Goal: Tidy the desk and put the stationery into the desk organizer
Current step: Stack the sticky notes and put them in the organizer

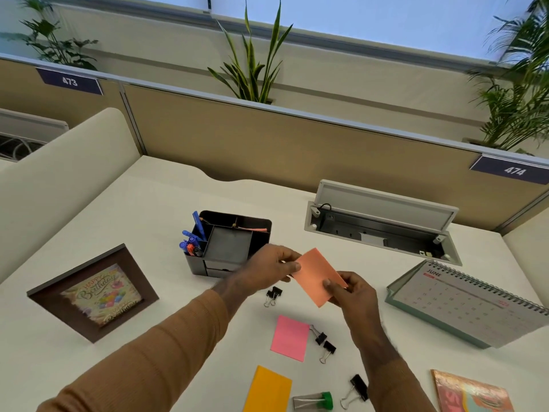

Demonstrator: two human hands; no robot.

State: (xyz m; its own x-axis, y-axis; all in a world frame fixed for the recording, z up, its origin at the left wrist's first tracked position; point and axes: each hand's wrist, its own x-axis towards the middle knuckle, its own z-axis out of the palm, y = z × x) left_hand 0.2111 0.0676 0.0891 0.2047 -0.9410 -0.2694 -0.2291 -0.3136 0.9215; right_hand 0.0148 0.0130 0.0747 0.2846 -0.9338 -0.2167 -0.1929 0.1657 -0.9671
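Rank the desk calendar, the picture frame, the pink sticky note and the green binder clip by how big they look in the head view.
1. Desk calendar
2. Picture frame, close behind
3. Pink sticky note
4. Green binder clip

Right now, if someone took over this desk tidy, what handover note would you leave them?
Left hand and right hand both pinch the orange sticky note, held above the desk in front of the organizer.
Done: pens stand in the organizer's left compartment.
Left on the desk: pink note, yellow note, black binder clips, green clip.
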